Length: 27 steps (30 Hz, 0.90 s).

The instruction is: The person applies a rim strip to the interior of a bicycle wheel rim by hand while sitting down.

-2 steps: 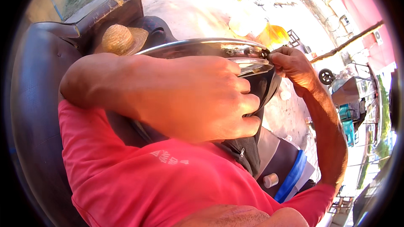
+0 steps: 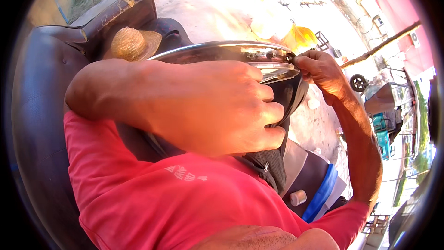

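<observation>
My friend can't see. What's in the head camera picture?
A bare right hand pinches the edge of a shiny, curved metal band; the curled, bare left hand is in front. A tan, woven straw hat lies beyond.

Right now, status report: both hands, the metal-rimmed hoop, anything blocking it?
Right hand pinching right edge of metal-rimmed hoop. Left hand curled, grip hidden. Left forearm blocking part of hoop from view.

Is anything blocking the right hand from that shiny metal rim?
Nothing visible is: the right hand has its fingers at the right end of the shiny metal rim, seemingly touching it. The left hand, in the foreground, hides part of the rim from view, but not that end.
</observation>
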Motion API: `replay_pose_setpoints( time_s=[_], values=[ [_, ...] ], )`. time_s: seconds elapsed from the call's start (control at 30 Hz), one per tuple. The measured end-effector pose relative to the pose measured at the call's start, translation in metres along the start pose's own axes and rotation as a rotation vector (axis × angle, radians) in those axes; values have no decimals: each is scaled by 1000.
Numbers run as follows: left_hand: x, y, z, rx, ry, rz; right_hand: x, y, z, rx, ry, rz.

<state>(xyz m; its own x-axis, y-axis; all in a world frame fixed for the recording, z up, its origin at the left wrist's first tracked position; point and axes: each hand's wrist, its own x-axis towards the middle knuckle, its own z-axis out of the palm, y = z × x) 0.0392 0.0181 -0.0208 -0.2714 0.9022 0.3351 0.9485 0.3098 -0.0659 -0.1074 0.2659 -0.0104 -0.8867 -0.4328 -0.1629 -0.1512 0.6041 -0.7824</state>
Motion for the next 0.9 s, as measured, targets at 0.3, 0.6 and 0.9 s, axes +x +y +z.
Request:
replay_pose_setpoints(
  time_s=[0.3,0.6,0.9],
  values=[
    [1,2,-4,-7,-14,-13,4,5,1,-3,3,-54],
    [2,0,-3,-36,-11,-19,5,7,3,-128,28,-94],
    [-1,-1,-5,-45,-14,-10,2,3,3,-156,69,-14]
  ],
)
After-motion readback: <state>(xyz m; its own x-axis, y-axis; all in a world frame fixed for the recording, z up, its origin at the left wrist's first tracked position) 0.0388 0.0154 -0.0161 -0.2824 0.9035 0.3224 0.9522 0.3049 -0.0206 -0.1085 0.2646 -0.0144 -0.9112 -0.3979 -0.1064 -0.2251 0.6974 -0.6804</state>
